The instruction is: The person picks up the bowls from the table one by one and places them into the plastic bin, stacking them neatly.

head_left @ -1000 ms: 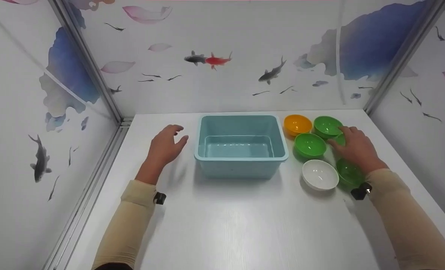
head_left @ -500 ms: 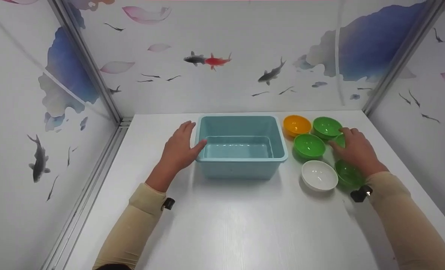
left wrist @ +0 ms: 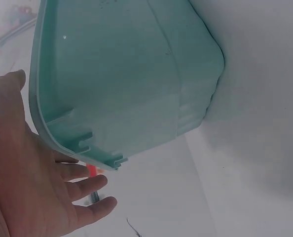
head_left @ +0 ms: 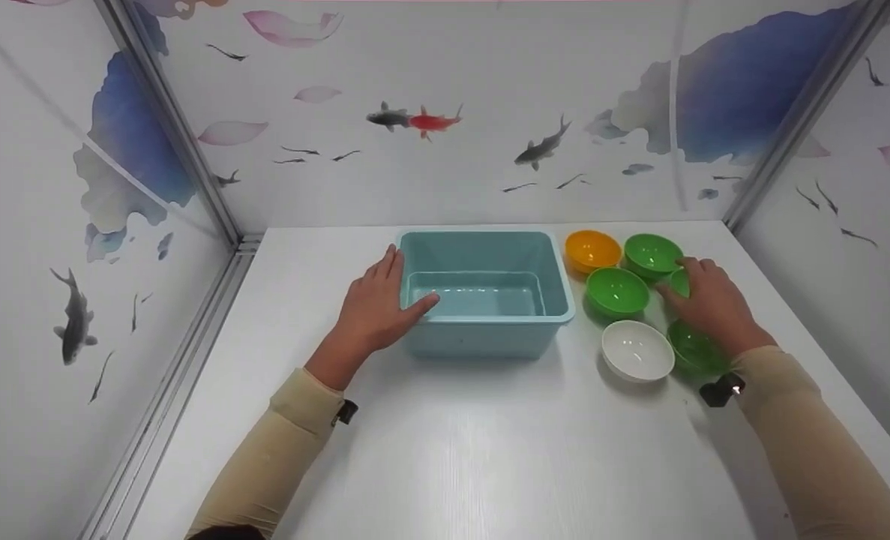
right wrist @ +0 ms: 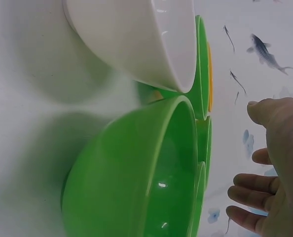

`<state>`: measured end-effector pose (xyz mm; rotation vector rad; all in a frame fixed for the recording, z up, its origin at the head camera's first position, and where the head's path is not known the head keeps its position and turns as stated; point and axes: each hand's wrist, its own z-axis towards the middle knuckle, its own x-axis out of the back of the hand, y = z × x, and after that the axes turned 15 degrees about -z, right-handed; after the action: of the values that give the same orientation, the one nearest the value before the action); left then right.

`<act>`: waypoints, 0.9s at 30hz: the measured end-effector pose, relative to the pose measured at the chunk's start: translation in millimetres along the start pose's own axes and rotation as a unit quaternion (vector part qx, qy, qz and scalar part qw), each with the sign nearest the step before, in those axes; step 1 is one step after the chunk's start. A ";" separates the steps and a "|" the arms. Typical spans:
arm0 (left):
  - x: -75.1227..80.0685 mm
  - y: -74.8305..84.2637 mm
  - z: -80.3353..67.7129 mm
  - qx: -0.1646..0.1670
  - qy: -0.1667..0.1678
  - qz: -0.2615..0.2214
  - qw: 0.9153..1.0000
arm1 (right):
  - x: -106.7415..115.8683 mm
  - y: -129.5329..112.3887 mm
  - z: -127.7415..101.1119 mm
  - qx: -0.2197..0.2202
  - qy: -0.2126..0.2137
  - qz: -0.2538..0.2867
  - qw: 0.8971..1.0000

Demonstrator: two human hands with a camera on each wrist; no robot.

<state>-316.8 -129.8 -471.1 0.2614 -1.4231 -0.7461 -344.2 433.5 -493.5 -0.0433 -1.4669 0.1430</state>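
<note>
White table (head_left: 445,450): left hand (head_left: 373,307) on bin (head_left: 482,300), perhaps gripping

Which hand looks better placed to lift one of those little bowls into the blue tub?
Probably the right hand: it already rests over a green bowl in the cluster right of the blue tub. The left hand lies on the tub's left rim, with the tub between it and the bowls.

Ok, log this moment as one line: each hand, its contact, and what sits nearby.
left hand: rests on teal bin left rim, thumb inside | right hand: over green bowl, grasp unclear | nearby: white bowl, orange bowl
</note>
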 end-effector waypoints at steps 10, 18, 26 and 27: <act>0.8 -5.5 2.7 0.011 -0.027 0.012 0.999 | 0.9 -5.3 -5.5 0.003 -0.009 0.004 1.000; 4.1 -5.5 4.7 0.017 -0.053 0.015 0.998 | 2.3 -7.7 -9.2 0.019 0.002 0.005 1.000; 4.1 -4.7 4.1 0.019 -0.054 0.024 0.998 | 0.9 -15.8 -17.9 0.018 0.001 0.029 0.999; 4.1 -4.9 3.9 0.019 -0.053 0.024 0.998 | 1.2 -17.5 -19.3 0.017 -0.002 0.033 0.999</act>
<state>-322.2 -135.0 -470.1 0.2191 -1.5412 -0.7019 -323.7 417.5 -492.3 -0.0641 -1.4670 0.2225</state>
